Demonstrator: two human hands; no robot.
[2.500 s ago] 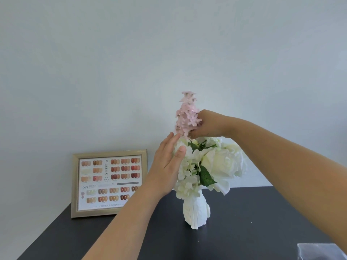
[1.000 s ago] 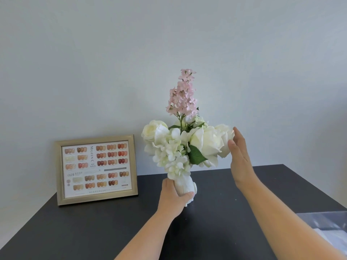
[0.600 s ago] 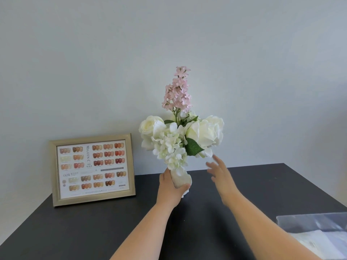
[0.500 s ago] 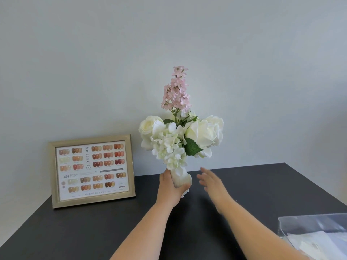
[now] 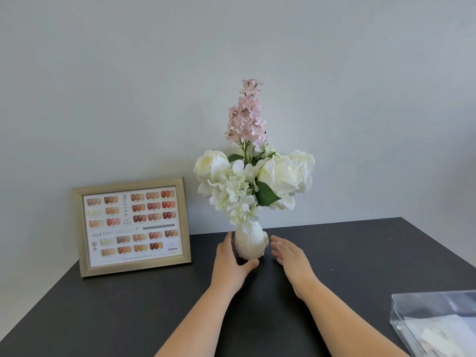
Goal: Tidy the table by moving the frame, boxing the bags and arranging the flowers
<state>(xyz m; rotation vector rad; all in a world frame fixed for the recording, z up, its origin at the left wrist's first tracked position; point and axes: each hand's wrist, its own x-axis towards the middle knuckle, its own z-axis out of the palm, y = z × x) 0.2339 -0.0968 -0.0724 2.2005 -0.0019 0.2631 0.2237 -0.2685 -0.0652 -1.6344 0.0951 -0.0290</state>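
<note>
Item 1, flowers (image 5: 253, 176): white roses and hydrangea with one pink spray (image 5: 246, 117) rising from the middle, standing upright in a small white vase (image 5: 250, 243) at the back centre of the desk (image 5: 128, 305), near the wall. A moment ago the vase was raised off the desk in my left hand; now its base sits on the dark surface. I judge the arranging step close to finished.

Item 2, left hand (image 5: 231, 264): wrapped around the lower left of the vase, thumb curled under its front. It still grips the vase.

Item 3, right hand (image 5: 289, 255): open, fingers spread, just beside the right of the vase, apparently not touching it. It has dropped from the height of the blooms to the base, steadying rather than holding.

Item 4, frame (image 5: 132, 226): gold-edged, showing a colour chart of nail samples, propped upright against the wall to the left of the vase, apart from it. It looks already placed.

Item 5, clear box (image 5: 438, 323): at the lower right edge of the desk, partly cut off by the view, with pale, flat contents inside. I take these for the bags, though I cannot tell for sure.

Remaining, by my judgement: release the vase and check that it stands unaided.
</note>
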